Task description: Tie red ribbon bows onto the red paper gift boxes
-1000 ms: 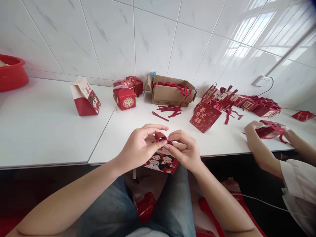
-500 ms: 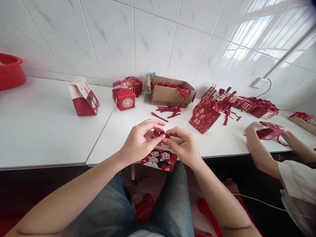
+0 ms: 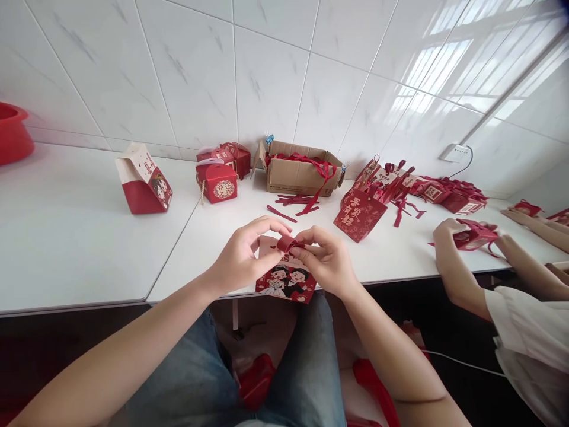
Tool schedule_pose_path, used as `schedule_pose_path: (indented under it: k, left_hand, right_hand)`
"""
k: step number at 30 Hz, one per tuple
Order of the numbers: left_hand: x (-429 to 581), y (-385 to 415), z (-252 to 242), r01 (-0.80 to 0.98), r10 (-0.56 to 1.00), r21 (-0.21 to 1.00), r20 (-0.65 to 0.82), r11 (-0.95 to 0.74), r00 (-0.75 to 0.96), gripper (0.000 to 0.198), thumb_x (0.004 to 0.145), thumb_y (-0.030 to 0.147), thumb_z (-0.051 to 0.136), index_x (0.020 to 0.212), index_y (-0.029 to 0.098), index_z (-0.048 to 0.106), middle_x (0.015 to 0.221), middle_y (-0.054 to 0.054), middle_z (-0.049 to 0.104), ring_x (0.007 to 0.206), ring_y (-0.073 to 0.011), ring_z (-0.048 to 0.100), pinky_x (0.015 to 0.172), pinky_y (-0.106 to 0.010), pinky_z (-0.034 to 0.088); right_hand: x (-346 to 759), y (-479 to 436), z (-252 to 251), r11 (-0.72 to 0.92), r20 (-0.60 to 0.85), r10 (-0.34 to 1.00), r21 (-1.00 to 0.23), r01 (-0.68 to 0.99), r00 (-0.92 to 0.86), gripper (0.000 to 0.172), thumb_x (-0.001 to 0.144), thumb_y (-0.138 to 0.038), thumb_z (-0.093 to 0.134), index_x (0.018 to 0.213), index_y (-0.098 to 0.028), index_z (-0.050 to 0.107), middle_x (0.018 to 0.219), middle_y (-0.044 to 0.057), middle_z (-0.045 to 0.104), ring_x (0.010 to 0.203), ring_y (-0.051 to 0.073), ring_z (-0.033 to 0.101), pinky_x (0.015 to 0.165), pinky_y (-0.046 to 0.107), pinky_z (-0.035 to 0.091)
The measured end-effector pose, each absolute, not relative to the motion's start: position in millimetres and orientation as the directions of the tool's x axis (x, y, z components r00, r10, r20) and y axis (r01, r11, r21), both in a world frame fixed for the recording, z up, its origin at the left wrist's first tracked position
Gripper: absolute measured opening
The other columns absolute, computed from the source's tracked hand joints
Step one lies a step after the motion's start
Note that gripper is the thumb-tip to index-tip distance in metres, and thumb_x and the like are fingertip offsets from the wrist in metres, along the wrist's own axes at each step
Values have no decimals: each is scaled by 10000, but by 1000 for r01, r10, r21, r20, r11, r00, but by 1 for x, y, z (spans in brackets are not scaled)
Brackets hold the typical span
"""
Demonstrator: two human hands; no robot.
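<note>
A red ribbon is bent into a small loop between my two hands, above the top of a gift box. My right hand pinches the ribbon at the loop's right side between thumb and fingertips. My left hand curls at the loop's left side, its thumb at the lower edge and its forefinger raised above. The gift box is red and white, printed with a cartoon bride and groom, and stands at the table's front edge. My hands cover part of its upper portion.
Behind my hands, a cardboard box holds red ribbons; ribbon strips lie before it. Finished-looking boxes stand left and centre-left. Right are a red bag and a co-worker's hands on a red box. A red basin sits far left.
My left thumb has drawn back slightly to the left from the ribbon's knot area. My right hand keeps its pinch. The view has shifted a little, moving the background leftward.
</note>
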State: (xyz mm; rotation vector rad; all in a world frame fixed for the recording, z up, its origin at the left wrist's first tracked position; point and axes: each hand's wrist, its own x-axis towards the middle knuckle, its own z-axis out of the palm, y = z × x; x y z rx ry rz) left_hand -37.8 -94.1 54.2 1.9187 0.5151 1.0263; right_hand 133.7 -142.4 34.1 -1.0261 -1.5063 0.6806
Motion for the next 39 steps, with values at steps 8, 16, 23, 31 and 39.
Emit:
schedule_pose_path:
  k: [8,16,23,31,39]
  left_hand:
    - [-23,-80,53,6,685,833,451,-554,572,123,805,253,628,865,146,637,998,-92,650,937,-194,629,747,-285,558]
    - [-14,-59,72,44,595,859,316,-511,739,270,764,309,687,981,150,662,944,-72,702,865,-186,667,692,-280,572]
    - [1,-52,73,52,689,878,336,-476,643,252,704,370,742,788,138,688,785,-57,712,730,-175,671,661,-287,557]
    - [13,-57,73,83,743,897,305,-435,596,304,683,411,755,779,139,659,734,-49,682,630,-152,637,529,-248,497]
    - [16,-46,66,75,745,864,380,-497,548,294,701,411,741,794,144,662,681,-31,668,585,-132,614,509,-231,472]
  right_hand:
    - [147,-135,34,364,372,928,-914,179,11,208,743,-341,710,840,-185,613,843,27,660,774,160,673,722,290,593]
    - [158,-132,36,380,396,918,-888,260,7,177,770,-333,661,807,-181,578,782,3,636,697,136,644,657,268,565]
    - [161,-127,30,386,427,898,-879,279,104,166,726,-317,692,806,-186,628,783,27,678,699,162,656,658,290,559]
    - [160,-123,24,383,431,896,-873,301,110,127,763,-278,613,843,-183,587,832,18,652,587,102,578,536,231,482]
    - [169,-120,18,417,478,865,-855,307,156,276,746,-333,686,968,-201,589,917,43,680,834,184,669,741,310,555]
